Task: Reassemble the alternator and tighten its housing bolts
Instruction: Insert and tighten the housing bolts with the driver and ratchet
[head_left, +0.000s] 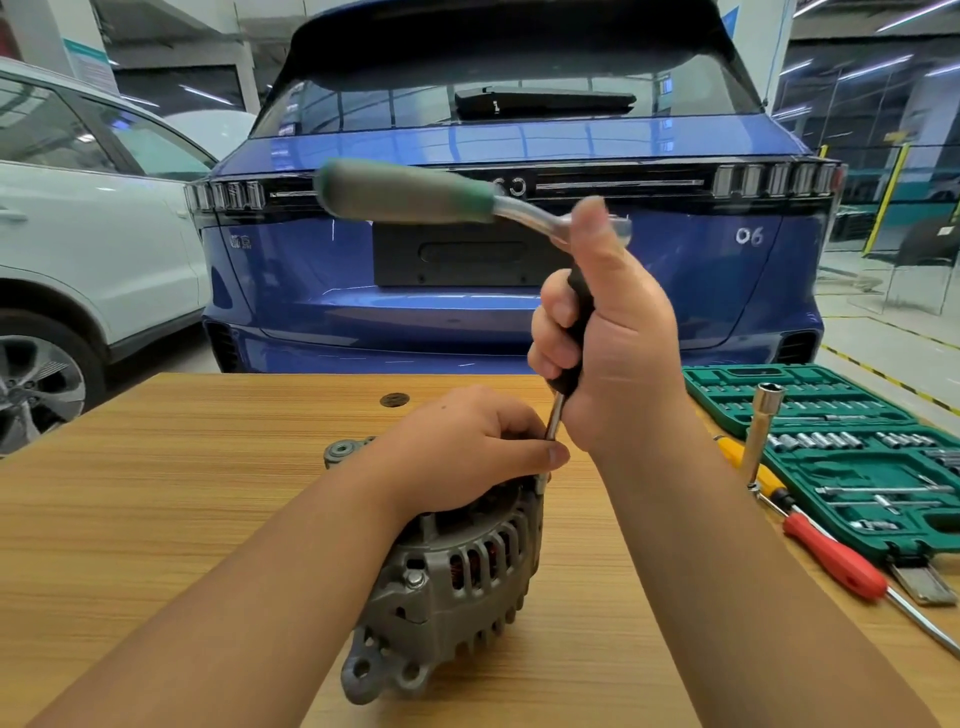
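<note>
Quick count here: one alternator (447, 577) on the tabletop (156, 493), and two hands on the job, left hand (467, 447) and right hand (608, 338). One ratchet (415, 192) up top. One green socket case (852, 452), two screwdrivers, one red-handled (831, 561) and one yellow-handled (748, 462). One bearing (340, 451). Two cars behind, one blue (519, 145), one white (78, 208).

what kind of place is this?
Likely a car workshop or training garage: a blue car and a white car parked indoors, an open socket set beside an alternator on the wooden table.
</note>
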